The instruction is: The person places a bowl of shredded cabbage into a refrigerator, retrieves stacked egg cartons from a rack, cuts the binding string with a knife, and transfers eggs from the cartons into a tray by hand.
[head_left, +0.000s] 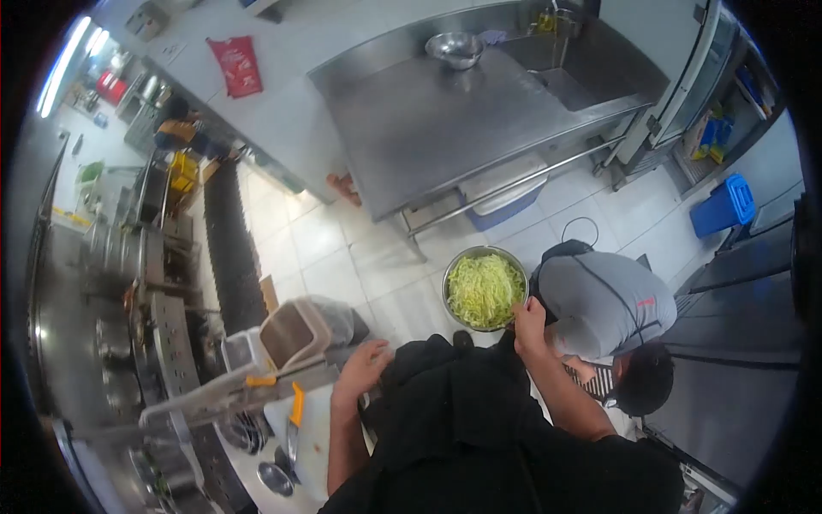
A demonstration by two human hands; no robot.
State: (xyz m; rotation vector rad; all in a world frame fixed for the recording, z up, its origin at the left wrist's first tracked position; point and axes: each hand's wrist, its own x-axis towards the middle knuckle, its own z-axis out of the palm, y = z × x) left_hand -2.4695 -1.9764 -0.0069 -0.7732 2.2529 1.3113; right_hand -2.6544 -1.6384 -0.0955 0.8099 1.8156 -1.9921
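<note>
A round metal bowl (447,295) full of shredded cabbage (485,289) is in front of me, over the tiled floor. At its near right rim, my right hand (529,322) has its fingers closed on the edge. My left hand (366,364) is at my other side with nothing in it, its fingers loosely stretched out. Close by that hand are a brown-lined bin (295,332) and a white cutting board (315,441). A knife with a yellow handle (296,404) lies at the board's edge.
Ahead stands a steel table (402,128) with a sink, carrying another metal bowl (455,50). A co-worker in a grey shirt (599,300) bends down close on my right. A blue bin (723,206) stands farther right. Another person (184,133) is at the far left.
</note>
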